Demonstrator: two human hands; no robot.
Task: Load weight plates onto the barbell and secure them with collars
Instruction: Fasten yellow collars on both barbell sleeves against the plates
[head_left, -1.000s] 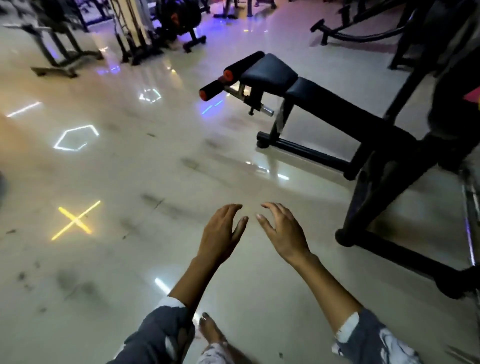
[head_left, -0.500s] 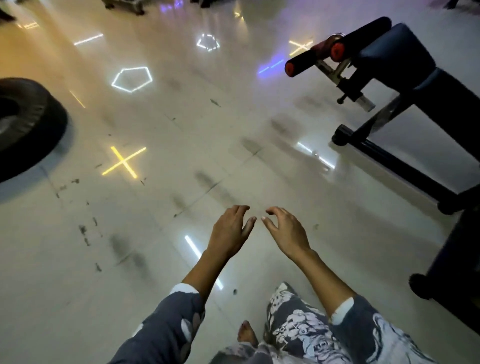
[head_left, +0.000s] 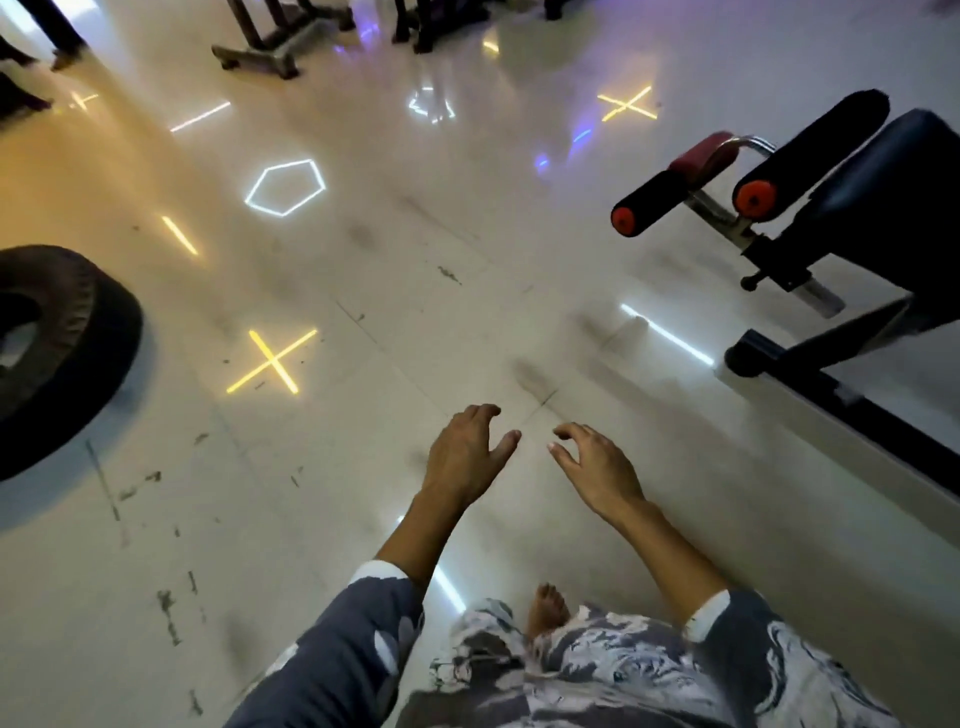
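While the left hand (head_left: 467, 457) and right hand (head_left: 597, 470) hang empty, fingers loose, finding a plate likely comes first.

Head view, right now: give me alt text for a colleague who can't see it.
The left hand and right hand hover empty, fingers loosely curled, above a glossy tiled floor. A black tyre lies at the left, a padded bench with foam rollers stands at the right; no barbell, plates or collars are in view.
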